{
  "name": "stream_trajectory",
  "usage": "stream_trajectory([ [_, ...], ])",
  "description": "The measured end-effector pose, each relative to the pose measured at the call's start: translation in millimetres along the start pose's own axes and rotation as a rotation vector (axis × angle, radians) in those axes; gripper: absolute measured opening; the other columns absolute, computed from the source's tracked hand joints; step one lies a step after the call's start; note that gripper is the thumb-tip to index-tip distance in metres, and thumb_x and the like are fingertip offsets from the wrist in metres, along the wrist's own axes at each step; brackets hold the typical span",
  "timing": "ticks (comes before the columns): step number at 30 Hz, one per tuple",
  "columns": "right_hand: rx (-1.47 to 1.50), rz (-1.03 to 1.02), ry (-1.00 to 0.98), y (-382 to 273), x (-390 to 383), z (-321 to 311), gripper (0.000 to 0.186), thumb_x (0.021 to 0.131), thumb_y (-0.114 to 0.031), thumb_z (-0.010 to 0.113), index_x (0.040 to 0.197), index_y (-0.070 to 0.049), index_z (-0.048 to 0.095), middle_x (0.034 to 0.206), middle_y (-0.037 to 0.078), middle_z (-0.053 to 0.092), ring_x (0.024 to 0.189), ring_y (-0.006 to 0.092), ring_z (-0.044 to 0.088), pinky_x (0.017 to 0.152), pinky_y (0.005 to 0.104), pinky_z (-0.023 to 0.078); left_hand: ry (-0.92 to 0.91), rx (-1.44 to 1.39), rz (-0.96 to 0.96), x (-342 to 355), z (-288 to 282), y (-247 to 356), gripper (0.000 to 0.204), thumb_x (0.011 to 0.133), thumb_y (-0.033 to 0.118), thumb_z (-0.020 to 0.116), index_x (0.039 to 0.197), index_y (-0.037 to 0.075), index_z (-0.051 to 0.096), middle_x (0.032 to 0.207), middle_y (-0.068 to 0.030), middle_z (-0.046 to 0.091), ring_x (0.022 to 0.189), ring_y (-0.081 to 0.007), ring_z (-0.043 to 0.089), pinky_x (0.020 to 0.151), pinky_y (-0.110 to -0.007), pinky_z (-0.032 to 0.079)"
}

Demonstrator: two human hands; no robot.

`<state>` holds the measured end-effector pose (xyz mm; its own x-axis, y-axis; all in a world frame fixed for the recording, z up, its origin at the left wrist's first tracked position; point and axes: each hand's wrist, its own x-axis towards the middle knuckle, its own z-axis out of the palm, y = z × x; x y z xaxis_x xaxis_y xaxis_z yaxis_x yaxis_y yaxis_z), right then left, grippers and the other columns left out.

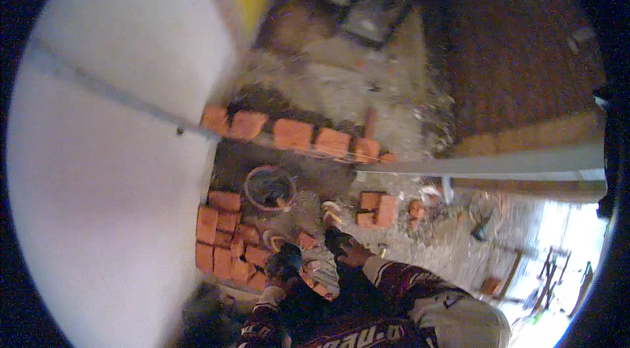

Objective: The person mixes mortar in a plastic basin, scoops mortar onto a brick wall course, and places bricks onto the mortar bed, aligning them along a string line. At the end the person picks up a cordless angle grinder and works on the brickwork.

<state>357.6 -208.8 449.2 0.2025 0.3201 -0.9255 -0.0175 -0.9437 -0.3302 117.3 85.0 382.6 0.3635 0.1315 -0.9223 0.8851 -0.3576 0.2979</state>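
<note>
My left hand [283, 264], dark as if gloved, hangs low over the front of my legs, beside a pile of orange bricks [223, 257]. To its right, my right hand [350, 251] is also in front of my body, with something dark around its fingers that may be a glove. Blur hides the fingers of both hands, and nothing held can be made out. Beyond my sandalled feet [332, 215] sits a round pan [247, 192] with dark grey contents. A small orange piece [283, 204] lies at its near rim.
Farther off, a row of spaced orange bricks [293, 133] follows a thin string. A pale wall [118, 171] rises at left. Right of my feet stand a small brick stack [386, 211] and a long grey beam [512, 167]. Rubble [453, 236] covers the ground there.
</note>
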Motion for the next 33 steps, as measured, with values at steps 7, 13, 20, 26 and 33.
stream_trajectory([
  [7, 0.179, -0.036, 0.336, 65, -80, -35, 0.078, 0.092, -0.054, 0.063, 0.146, 0.000, 0.050, 0.137, 0.027, 0.061, 0.130, 0.0410, 0.058, 0.110, 0.0499, 0.045, -0.111, 0.097, 0.119, -27, -82, 23, 0.068, 0.088, 0.057, 0.064, 0.145, 0.022, 0.048, 0.141, -0.0206, 0.052, 0.130, -0.0423, 0.049, 0.105, -0.054, 0.048],
  [13, 0.630, 0.284, 0.557, 63, -117, 43, 0.071, 0.090, -0.050, 0.066, 0.143, -0.002, 0.056, 0.137, 0.025, 0.063, 0.129, 0.0426, 0.058, 0.109, 0.0501, 0.046, -0.128, 0.183, 0.171, -3, -196, 51, 0.065, 0.089, 0.057, 0.064, 0.141, 0.021, 0.051, 0.135, -0.0200, 0.055, 0.124, -0.0419, 0.052, 0.101, -0.053, 0.050],
  [20, 0.958, 0.348, 0.681, 0, -101, 275, 0.057, 0.090, -0.048, 0.066, 0.128, -0.006, 0.067, 0.122, 0.026, 0.069, 0.110, 0.0431, 0.067, 0.094, 0.0487, 0.054, -0.090, 0.268, 0.163, 26, -299, 89, 0.061, 0.090, 0.058, 0.064, 0.136, 0.019, 0.055, 0.128, -0.0192, 0.059, 0.117, -0.0414, 0.055, 0.097, -0.053, 0.052],
  [26, 1.041, 0.401, 0.628, -25, -24, 413, 0.060, 0.097, -0.059, 0.057, 0.122, -0.007, 0.070, 0.112, 0.021, 0.074, 0.090, 0.0388, 0.070, 0.082, 0.0465, 0.055, -0.071, 0.301, 0.196, 49, -368, 179, 0.059, 0.090, 0.059, 0.064, 0.132, 0.018, 0.058, 0.122, -0.0185, 0.062, 0.111, -0.0410, 0.058, 0.094, -0.053, 0.053],
  [33, 2.520, -0.082, 1.027, -55, -74, 348, 0.079, 0.101, -0.071, 0.041, 0.120, 0.001, 0.068, 0.109, 0.012, 0.074, 0.084, 0.0267, 0.068, 0.082, 0.0417, 0.055, -0.148, -0.056, 0.272, 96, -277, 338, 0.030, 0.098, 0.048, 0.057, 0.095, 0.018, 0.060, 0.070, -0.0096, 0.061, 0.048, -0.0271, 0.050, 0.045, -0.044, 0.041],
])
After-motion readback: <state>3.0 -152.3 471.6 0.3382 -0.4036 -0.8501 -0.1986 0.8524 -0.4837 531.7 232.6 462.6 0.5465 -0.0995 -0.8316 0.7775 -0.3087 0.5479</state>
